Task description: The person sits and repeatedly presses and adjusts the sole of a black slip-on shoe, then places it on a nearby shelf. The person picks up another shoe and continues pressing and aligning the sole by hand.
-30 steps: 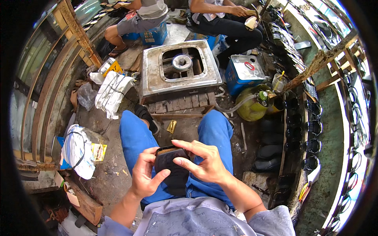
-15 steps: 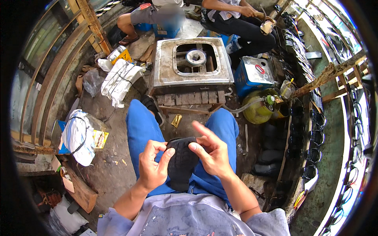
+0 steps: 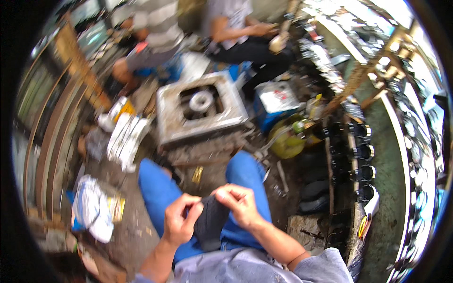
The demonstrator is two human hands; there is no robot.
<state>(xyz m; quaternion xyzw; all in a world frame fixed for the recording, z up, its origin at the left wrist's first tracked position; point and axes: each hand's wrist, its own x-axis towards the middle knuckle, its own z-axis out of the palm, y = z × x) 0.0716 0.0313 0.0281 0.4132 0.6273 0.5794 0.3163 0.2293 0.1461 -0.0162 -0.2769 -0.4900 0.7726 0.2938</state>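
A dark, flat, soft black piece point(image 3: 210, 221) hangs upright over my lap, pinched at its top edge between both hands. My left hand point(image 3: 179, 220) grips its left side with thumb and fingers closed. My right hand point(image 3: 240, 205) holds the top right corner. Below are my knees in blue trousers point(image 3: 158, 188). The frame is motion-blurred, so the piece's detail is unclear.
A square grey metal stove top point(image 3: 200, 107) with a round burner sits ahead on wooden boards. A yellow-green gas cylinder point(image 3: 287, 139) and a blue box point(image 3: 277, 101) stand at the right. White bags point(image 3: 123, 140) lie at the left. Two people sit beyond the stove.
The black piece has turned from lying flat in both hands to hanging upright by its top edge. The view has tilted up, bringing more of the seated people into sight.
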